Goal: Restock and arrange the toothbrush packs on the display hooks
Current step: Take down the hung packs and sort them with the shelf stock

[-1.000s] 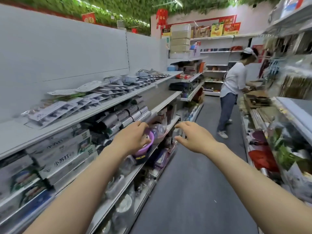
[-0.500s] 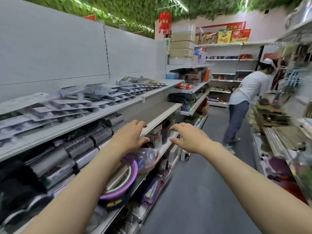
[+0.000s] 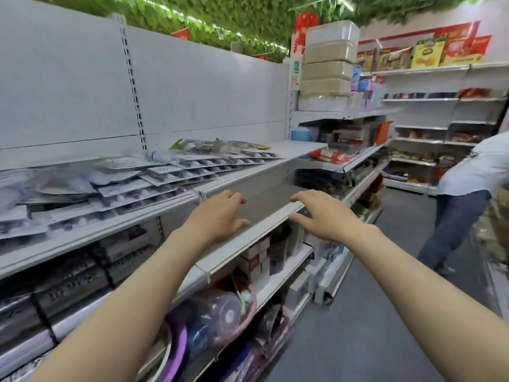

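- Moved up since half a second ago: both hands now over the bare middle shelf [image 3: 264,205], no longer down by the purple tubs [image 3: 192,334]; view closer to the shelving, standing person shifted toward the right edge.
- White back panels [image 3: 68,86] across the upper left, plain, with slotted uprights; green leaf ceiling [image 3: 220,15] with strip lights above.
- Grey aisle floor [image 3: 371,312] running back to far shelves [image 3: 429,111] of boxed goods, too small to identify.
- Person in a white top [image 3: 476,166] cut off by the right edge, head out of frame, bent toward goods that blur into streaks.
- Top shelf [image 3: 300,148] on the left carrying the toothbrush packs [image 3: 176,175], lying flat in overlapping rows, well apart from both hands; leftmost packs smeared by blur, print unreadable. No display hooks to be made out.
- Stack of lidded storage boxes [image 3: 327,67] on the end unit beyond.
- Dark wrapped packs [image 3: 68,285] under the top shelf at lower left, labels illegible.
- Small cartons [image 3: 259,260] below the bare shelf, partly hidden by its front lip.
- Left hand [image 3: 217,216]: palm down at the front edge of the bare shelf, fingers loosely spread, grip apart and holding nothing; contact with the shelf not certain.
- Right hand [image 3: 322,213]: palm down just beside it over the same edge, fingers [image 3: 298,198] extended, grip apart and empty.
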A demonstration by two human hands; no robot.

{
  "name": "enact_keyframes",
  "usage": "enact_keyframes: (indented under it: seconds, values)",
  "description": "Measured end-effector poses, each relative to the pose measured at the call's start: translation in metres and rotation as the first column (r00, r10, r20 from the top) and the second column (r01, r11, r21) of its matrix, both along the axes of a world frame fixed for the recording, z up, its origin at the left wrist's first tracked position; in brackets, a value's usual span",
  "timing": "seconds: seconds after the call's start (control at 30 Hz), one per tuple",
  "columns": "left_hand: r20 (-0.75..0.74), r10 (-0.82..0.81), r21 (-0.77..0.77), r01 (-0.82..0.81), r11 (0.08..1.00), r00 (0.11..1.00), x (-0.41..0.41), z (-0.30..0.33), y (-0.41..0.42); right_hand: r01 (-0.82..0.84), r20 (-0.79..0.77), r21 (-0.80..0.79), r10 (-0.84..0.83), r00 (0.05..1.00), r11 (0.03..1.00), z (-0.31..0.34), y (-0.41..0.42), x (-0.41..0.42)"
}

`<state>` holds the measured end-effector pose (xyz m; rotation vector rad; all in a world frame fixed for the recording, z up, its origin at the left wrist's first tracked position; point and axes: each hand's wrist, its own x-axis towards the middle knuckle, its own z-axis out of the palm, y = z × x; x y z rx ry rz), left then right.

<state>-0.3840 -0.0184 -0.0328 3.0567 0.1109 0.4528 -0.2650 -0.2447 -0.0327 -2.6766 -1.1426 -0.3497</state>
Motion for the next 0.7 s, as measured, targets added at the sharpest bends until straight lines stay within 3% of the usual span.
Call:
enact_keyframes:
  seconds: [0.27, 0.7]
  values:
    - [0.029, 0.233, -0.036, -0.232, 0.972, 0.972, 0.132, 0.021, -0.016, -0.204, -0.003, 0.027, 0.204, 0.979, 0.979, 0.025, 0.014, 0.178]
    - [0.147, 0.424, -0.072, -0.417, 0.906, 0.894, 0.329, 0.016, 0.036, -0.375, 0.006, 0.192, 0.381, 0.924, 0.907, 0.019, 0.105, 0.391]
